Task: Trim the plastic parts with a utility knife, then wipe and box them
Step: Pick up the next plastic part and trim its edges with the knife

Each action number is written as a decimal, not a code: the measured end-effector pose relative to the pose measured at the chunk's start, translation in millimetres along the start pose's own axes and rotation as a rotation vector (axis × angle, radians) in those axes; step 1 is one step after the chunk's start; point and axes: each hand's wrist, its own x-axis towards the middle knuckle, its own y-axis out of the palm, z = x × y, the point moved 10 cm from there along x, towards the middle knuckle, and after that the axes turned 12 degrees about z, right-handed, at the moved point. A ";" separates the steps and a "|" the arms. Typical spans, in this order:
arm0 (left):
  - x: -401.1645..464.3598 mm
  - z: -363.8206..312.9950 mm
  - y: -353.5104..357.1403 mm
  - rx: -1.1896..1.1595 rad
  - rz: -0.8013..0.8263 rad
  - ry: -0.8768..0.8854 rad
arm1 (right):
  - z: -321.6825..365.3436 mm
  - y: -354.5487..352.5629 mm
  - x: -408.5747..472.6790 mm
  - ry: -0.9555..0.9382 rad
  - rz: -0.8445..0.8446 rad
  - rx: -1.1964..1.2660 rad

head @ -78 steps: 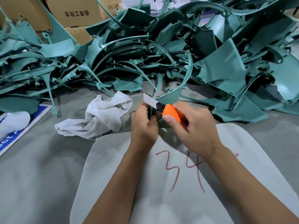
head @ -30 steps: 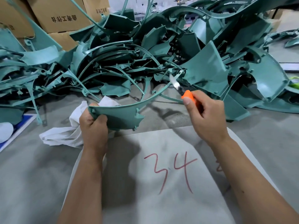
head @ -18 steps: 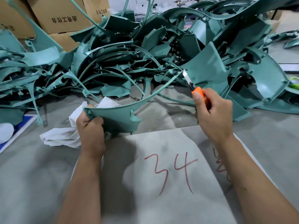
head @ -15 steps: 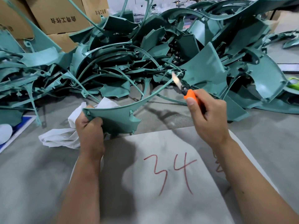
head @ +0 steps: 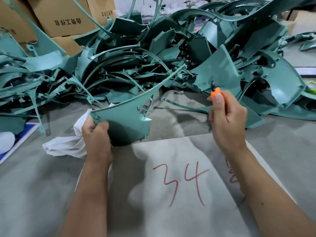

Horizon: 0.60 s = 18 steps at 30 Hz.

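Left hand [head: 95,135] clamped on the wide end of a green plastic part [head: 126,124], thumb on the near face, fingers curled behind. Part held up off the table, its broad panel low by the hand, its thin curved arm sweeping up and right toward the pile. Right hand [head: 225,120] wrapped round an orange knife [head: 215,92], thumb pressed along the handle, tip pointing up and away. Blade hard to make out against the green behind it. Knife clear of the held part, well off to its right. Hands apart, one either side of the gap.

Same head view, further out: white cloth [head: 68,142] crumpled on the grey table [head: 30,185], just behind and left of the left hand. Pale sheet [head: 171,211] under both forearms, "34" scrawled on it in red. Big heap of green plastic parts [head: 153,62] across the back of the table. Cardboard boxes [head: 65,16] stacked behind the heap at top left, dark print on their sides.
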 end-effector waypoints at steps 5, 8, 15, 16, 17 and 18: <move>-1.3 -28.3 1.6 -0.152 0.005 0.120 | 26.8 35.8 -10.0 -0.175 0.144 0.025; -2.5 -46.2 3.2 -0.238 0.020 0.202 | 30.3 42.6 -12.8 -0.198 0.159 0.022; -8.4 -22.9 28.7 -0.134 0.135 -0.078 | 31.6 41.8 -13.4 -0.204 0.161 -0.057; -14.1 -3.2 45.6 -0.171 0.233 -0.243 | 29.9 41.9 -13.1 -0.195 0.163 -0.081; -23.2 15.0 64.6 -0.233 0.348 -0.400 | 27.5 42.5 -12.8 -0.181 0.171 -0.114; -34.7 29.4 80.2 -0.308 0.441 -0.548 | 25.0 44.7 -12.6 -0.165 0.188 -0.150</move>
